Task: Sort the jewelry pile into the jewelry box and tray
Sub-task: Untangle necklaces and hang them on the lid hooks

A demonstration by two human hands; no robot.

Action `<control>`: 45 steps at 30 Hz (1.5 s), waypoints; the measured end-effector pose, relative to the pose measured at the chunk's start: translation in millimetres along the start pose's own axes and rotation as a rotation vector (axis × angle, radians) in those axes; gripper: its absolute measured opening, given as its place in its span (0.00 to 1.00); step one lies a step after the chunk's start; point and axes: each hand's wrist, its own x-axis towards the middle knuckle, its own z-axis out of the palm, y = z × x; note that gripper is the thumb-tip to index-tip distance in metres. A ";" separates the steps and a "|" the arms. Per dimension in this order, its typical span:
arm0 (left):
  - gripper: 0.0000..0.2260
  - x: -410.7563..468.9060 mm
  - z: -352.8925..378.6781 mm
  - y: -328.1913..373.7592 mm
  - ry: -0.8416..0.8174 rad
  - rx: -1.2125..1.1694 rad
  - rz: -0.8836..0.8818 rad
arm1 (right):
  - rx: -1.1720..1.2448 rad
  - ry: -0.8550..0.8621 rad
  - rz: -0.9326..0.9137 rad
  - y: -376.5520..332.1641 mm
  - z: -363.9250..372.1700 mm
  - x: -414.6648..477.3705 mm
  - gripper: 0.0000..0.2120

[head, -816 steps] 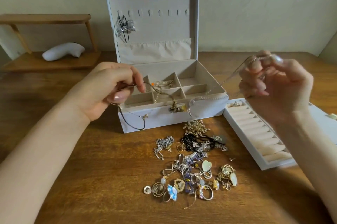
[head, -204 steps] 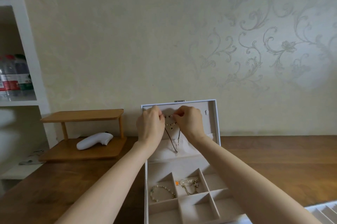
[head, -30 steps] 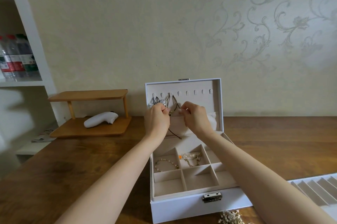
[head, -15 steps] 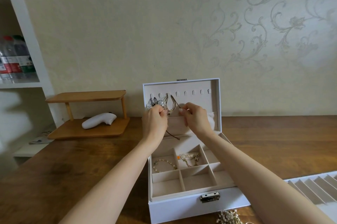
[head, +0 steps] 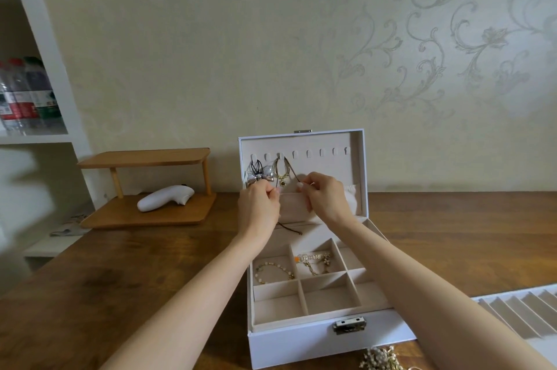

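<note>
The white jewelry box point(head: 301, 342) stands open with its lid point(head: 357, 158) upright. A silver bow necklace point(head: 259, 179) hangs from the lid's left hooks. Beside it a dark cord necklace with a gold pendant point(head: 282, 177) hangs from the third hook. My left hand point(head: 259, 210) pinches the cord just below the pendant. My right hand point(head: 325, 199) pinches the cord's right strand. The cord's loose ends point(head: 291, 229) dangle under my left hand. A pearl bracelet point(head: 272, 271) and a gold chain point(head: 315, 261) lie in the back compartments. The ring tray point(head: 524, 318) shows at the lower right.
The edge of the jewelry pile point(head: 378, 359) peeks in at the bottom, in front of the box. A wooden two-level stand point(head: 144, 160) with a white device point(head: 165, 197) sits on the table to the left. A white shelf unit with bottles point(head: 25, 95) stands at far left.
The cord necklace, held over the box 27 s ago, now hangs from a lid hook. In the last second my left hand sank slightly; my right hand stayed at the cord.
</note>
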 end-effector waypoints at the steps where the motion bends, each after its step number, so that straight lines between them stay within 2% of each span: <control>1: 0.11 -0.4 0.4 0.2 -0.001 0.013 0.008 | -0.002 0.003 0.005 0.0 -0.5 -0.5 0.07; 7: 0.09 -9.8 -1.0 3.6 -0.066 0.053 0.066 | 0.133 -0.015 0.014 -3.7 0.2 -9.7 0.04; 13: 0.10 -23.6 -6.6 14.8 -0.082 0.442 0.260 | 0.138 -0.114 0.046 -12.3 7.8 -15.8 0.17; 17: 0.11 -8.9 -22.3 24.4 -0.218 0.640 0.417 | 0.224 -0.162 0.129 -13.6 4.8 -11.7 0.15; 19: 0.09 12.8 -36.3 28.6 -0.126 0.521 0.458 | 0.280 -0.183 0.151 -15.3 2.5 -11.5 0.13; 20: 0.10 29.1 -40.2 28.4 0.025 0.427 0.520 | 0.300 -0.189 0.154 -15.8 2.3 -11.9 0.12; 21: 0.15 46.6 -41.9 27.7 0.176 0.429 0.572 | 0.317 -0.197 0.157 -16.1 2.4 -12.9 0.12; 22: 0.22 61.8 -44.3 29.2 0.248 0.499 0.585 | 0.330 -0.204 0.162 -15.6 3.3 -13.4 0.12; 24: 0.32 85.9 -44.4 37.9 0.084 0.670 0.489 | 0.343 -0.214 0.175 -14.5 4.9 -14.2 0.12; 26: 0.30 98.5 -38.9 49.2 -0.126 0.775 0.382 | 0.353 -0.217 0.184 -13.9 6.0 -14.2 0.13; 28: 0.26 104.6 -35.9 54.6 -0.212 0.762 0.342 | 0.361 -0.226 0.186 -13.9 6.7 -13.2 0.14; 33: 0.24 109.2 -39.8 53.9 -0.269 0.696 0.366 | 0.349 -0.236 0.194 -11.8 8.1 -13.0 0.13; 40: 0.21 105.2 -36.4 52.7 -0.210 0.685 0.389 | 0.321 -0.234 0.182 -10.4 4.8 -12.4 0.12; 45: 0.24 103.3 -36.5 48.1 -0.214 0.700 0.396 | 0.421 -0.248 0.242 -8.9 -2.0 -16.7 0.02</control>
